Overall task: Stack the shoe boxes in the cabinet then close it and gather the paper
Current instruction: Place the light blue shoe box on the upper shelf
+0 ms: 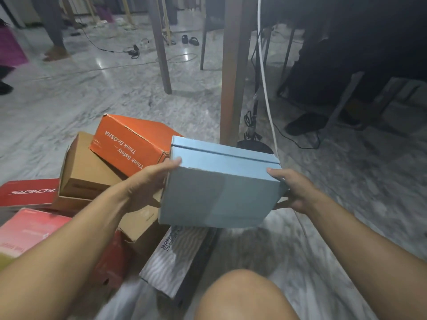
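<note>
A light blue shoe box [219,188] is held in the air in front of me, tilted. My left hand [150,181] grips its left end and my right hand [293,190] grips its right end. A pile of shoe boxes lies on the floor to the left: an orange box [129,139] on top of a brown cardboard box [85,172], a red box [27,192], a pink box [27,229], another brown box [141,225] and a grey patterned box [175,257] under the blue one. No cabinet or paper is in view.
A wooden table leg [233,72] stands just behind the blue box, with a white cable [265,77] and black cords beside it. More furniture legs, sandals [190,39] and another person's legs [54,26] are farther back on the marble floor. My knee [242,296] is at the bottom.
</note>
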Tool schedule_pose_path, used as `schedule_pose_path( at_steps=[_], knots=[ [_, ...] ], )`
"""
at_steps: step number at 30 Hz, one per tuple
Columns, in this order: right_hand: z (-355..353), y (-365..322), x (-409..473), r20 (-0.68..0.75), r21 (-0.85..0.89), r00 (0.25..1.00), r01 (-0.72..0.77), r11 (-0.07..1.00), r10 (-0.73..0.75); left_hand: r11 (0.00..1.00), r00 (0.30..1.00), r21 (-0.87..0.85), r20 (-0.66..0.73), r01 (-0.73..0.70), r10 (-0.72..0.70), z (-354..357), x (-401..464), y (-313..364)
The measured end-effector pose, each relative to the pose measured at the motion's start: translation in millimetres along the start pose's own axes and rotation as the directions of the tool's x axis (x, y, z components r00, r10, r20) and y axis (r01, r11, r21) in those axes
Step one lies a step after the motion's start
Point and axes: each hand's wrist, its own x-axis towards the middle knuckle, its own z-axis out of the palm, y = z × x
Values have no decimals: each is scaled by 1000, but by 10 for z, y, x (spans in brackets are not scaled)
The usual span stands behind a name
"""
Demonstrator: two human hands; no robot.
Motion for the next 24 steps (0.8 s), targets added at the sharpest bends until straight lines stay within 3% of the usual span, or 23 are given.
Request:
schedule_pose_path(
  at_steps=[3,6,10,18,21,24],
  knots=[
    [14,-78,-134,135,-84,990,52,995,-41,992,991,-75,-72,105,-110,-110,-116,15],
    [54,-137,-208,222,-140,974,82,987,-50,988,979,7,-137,155,-153,-170,-213,-38],
    [162,-284,-337,196,-101,979,82,991,-61,994,957,-57,-269,94,-106,-206,-353,-84],
    [370,-681,-855,205,-163,973,143,976,-108,986,949,-155,-297,59,-103,-317,-963,100],
    [490,-786,-1044,245,-206,960,189,960,-136,973,937,-225,-327,51,-125,-348,-1268,173],
    [654,-891,-1246,325,-230,934,231,945,-149,984,885,-173,-453,29,-105,-395,-1544,217]
  ],
)
